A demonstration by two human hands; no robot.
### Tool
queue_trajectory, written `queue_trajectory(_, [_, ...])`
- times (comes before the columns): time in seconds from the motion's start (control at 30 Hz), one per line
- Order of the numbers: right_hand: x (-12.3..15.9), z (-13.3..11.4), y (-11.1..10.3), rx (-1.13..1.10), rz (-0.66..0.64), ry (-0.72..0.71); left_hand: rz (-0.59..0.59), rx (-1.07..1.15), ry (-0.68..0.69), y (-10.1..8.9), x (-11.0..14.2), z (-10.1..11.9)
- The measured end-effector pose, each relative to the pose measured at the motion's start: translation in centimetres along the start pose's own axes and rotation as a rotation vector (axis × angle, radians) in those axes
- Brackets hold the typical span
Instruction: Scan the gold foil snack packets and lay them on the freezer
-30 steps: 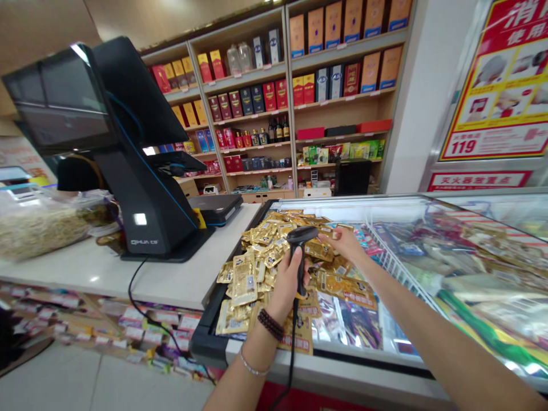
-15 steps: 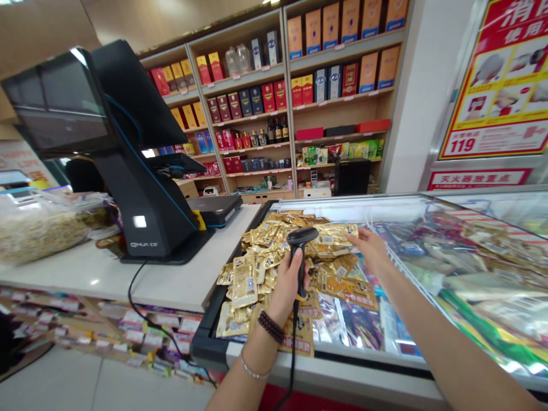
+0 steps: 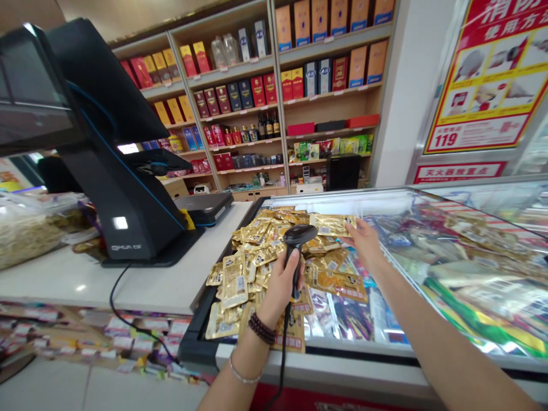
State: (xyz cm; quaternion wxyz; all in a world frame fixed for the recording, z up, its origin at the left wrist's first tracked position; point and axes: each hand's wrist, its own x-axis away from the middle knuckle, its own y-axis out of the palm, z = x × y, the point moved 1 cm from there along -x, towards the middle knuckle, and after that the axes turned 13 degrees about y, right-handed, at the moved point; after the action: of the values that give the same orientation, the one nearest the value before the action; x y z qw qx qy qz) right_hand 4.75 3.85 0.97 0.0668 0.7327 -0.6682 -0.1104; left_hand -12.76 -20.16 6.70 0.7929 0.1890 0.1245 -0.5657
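Note:
My left hand (image 3: pixel 280 288) is wrapped around the grip of a black handheld barcode scanner (image 3: pixel 297 242), whose coiled-looking black cable (image 3: pixel 282 342) hangs down past my wrist. Beneath it lies a heap of gold foil snack packets (image 3: pixel 257 245) on a freezer's glass top. My right hand (image 3: pixel 363 245) reaches out beyond the scanner, its fingertips on the right end of one flat gold foil packet (image 3: pixel 333 225). The grip on that packet is partly hidden by my fingers.
A white counter (image 3: pixel 85 279) runs left of the freezer, bearing a black POS terminal (image 3: pixel 115 188) and a bulging plastic bag (image 3: pixel 29 234). Wooden shelves of boxed liquor (image 3: pixel 240 108) stand behind. A glass freezer lid (image 3: pixel 471 268) extends right.
The view has turned slightly right, so the shelves shift left. My right hand has moved right and back from the heap, and the flat gold packet has shifted farther up with it.

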Motion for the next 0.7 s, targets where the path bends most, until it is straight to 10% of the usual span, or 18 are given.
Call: queue_trajectory(0.7, [1.6, -1.3, 0.9, -0.120, -0.011, 0.089, -0.013, 0.006, 0.000, 0.0, 0.0, 0.1])
